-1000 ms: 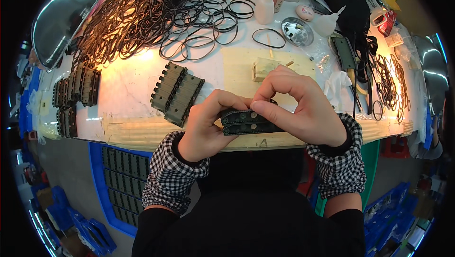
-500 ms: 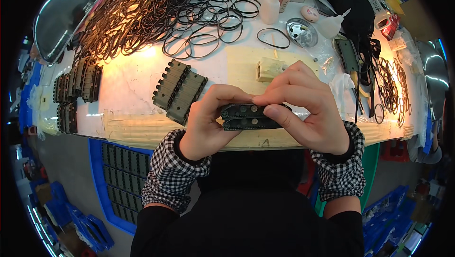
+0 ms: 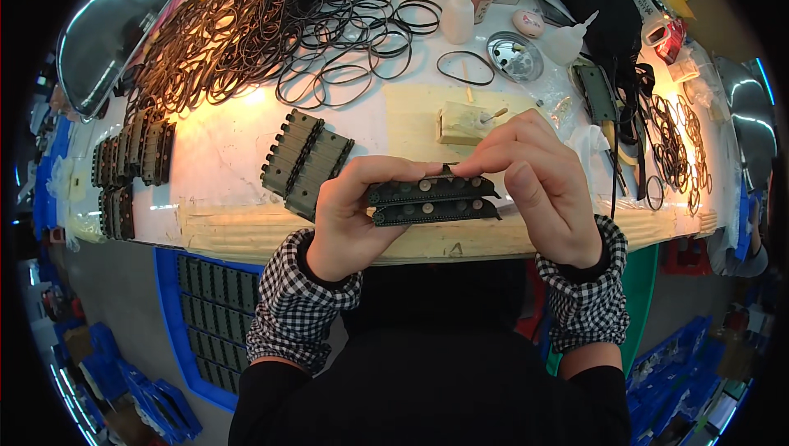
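Over the near edge of the worktop (image 3: 214,171), 2 stacked dark strips (image 3: 440,189) are gripped at their left end by the fingers of the left hand (image 3: 352,216). At their far edge, the right hand's (image 3: 555,195) index fingertip is placed, the thumb spread wide.

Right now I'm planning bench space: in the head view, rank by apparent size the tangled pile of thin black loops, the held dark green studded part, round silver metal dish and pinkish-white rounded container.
1. Loop pile
2. Studded part, possibly enlarged by nearness to the camera
3. Metal dish
4. Rounded container
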Demonstrator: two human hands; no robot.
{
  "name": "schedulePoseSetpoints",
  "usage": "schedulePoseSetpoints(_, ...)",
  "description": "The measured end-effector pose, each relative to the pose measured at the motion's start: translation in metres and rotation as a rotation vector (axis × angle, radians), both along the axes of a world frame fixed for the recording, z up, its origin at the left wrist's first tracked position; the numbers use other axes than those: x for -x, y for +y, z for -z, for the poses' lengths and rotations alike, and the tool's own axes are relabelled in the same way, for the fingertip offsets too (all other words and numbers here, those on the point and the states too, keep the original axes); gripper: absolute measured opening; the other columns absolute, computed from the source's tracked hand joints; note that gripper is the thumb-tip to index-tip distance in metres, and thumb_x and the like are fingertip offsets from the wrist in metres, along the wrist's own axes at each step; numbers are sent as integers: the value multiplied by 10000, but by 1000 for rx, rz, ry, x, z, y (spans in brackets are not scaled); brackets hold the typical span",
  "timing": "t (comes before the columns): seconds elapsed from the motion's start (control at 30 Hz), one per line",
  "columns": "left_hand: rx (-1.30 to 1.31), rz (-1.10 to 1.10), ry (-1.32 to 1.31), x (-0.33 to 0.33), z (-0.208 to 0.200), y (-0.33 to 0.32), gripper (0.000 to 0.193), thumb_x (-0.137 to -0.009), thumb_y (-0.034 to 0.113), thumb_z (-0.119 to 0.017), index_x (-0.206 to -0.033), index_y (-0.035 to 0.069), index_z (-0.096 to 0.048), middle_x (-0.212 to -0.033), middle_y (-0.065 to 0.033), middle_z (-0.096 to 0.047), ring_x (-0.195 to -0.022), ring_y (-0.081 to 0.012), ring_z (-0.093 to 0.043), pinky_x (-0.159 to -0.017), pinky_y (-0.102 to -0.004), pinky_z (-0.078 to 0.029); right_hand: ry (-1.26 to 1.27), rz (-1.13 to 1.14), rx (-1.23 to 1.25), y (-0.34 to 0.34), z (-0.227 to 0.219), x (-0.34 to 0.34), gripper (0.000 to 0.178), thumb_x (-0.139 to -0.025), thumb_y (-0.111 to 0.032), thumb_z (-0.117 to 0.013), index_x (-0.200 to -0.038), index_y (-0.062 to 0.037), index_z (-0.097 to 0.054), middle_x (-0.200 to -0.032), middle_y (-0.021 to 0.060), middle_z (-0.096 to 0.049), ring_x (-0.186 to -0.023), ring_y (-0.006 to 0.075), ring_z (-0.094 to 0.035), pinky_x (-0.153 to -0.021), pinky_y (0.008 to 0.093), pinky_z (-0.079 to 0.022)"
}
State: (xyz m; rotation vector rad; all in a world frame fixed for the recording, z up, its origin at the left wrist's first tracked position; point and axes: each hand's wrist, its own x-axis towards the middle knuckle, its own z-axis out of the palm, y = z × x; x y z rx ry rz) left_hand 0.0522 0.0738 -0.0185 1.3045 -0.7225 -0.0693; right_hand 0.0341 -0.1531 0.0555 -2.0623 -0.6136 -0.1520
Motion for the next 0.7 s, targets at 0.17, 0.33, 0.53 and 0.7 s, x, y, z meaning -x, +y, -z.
schedulePoseSetpoints(0.17, 13, -1, -7, -1, 0, 0, 366, -825, -69, -703, -1146, -16, -535, -1168, -186, -654, -1135, -258, -640, -949, -320, -541, 0, 4, -10, 0, 3, 1, 469, -1035, -360, -402, -959, -22, -717, -906, 88, -631, -919, 230, -540, -847, 348, -406)
schedulePoseSetpoints(0.33, 5, 16, -9, 0, -1, -1, 368, -827, -66, -705, -1148, -10, -534, -1169, -186, -656, -1118, -248, -648, -934, -316, -545, -58, -4, -29, -2, 4, 0, 253, -975, -260, -569, -968, -49, -708, -881, 48, -611, -869, 228, -507, -796, 335, -417)
schedulePoseSetpoints(0.53, -6, 24, -13, 0, -1, 0, 356, -832, -63, -705, -1140, -2, -535, -1157, -180, -663, -1063, -226, -669, -908, -312, -546, -106, -68, -1, 4, 5, -1, 228, -930, -259, -626, -1002, -55, -698, -890, 54, -593, -867, 224, -503, -788, 331, -415)
schedulePoseSetpoints(0.7, -26, 13, -27, -1, -5, 1, 391, -820, -76, -711, -1136, 10, -498, -1139, -196, -658, -1054, -228, -663, -896, -323, -553, -36, -61, -11, 6, 7, -1, 438, -956, -435, -529, -1025, -36, -696, -937, 89, -633, -918, 250, -548, -851, 361, -411)
